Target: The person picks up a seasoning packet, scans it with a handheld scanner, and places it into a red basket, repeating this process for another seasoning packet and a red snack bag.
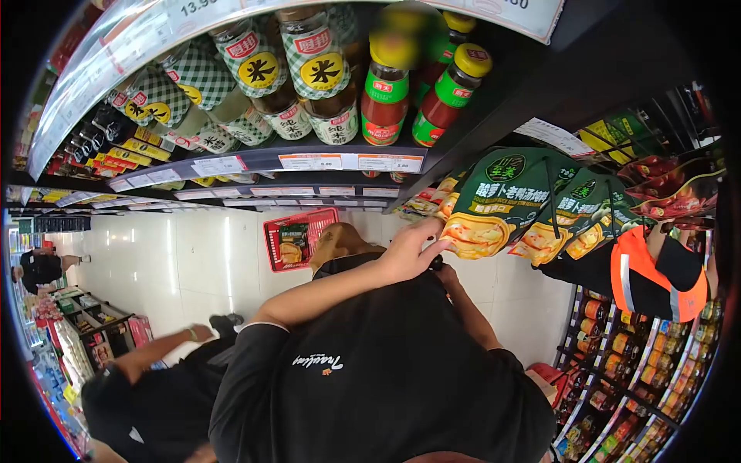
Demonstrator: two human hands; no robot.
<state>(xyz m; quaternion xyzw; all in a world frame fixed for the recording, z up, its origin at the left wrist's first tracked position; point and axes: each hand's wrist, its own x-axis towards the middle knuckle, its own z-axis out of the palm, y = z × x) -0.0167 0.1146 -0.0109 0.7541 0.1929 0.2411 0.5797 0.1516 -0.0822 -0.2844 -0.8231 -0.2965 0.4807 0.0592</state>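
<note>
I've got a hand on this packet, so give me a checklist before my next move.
Left hand at the front green packet: ok, on its lower left edge.
Firm grip: cannot tell.
Right hand free: cannot tell, mostly hidden.
Front packet clear of neighbouring packet: not ok, they overlap.
Red basket in view: ok, green packet inside.
People well clear: not ok, orange vest appears near the packets.

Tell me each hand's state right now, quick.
Left hand: touching the edge of the front green packet; whether gripping can't be told.
Right hand: partly hidden; open or closed can't be told.
</note>
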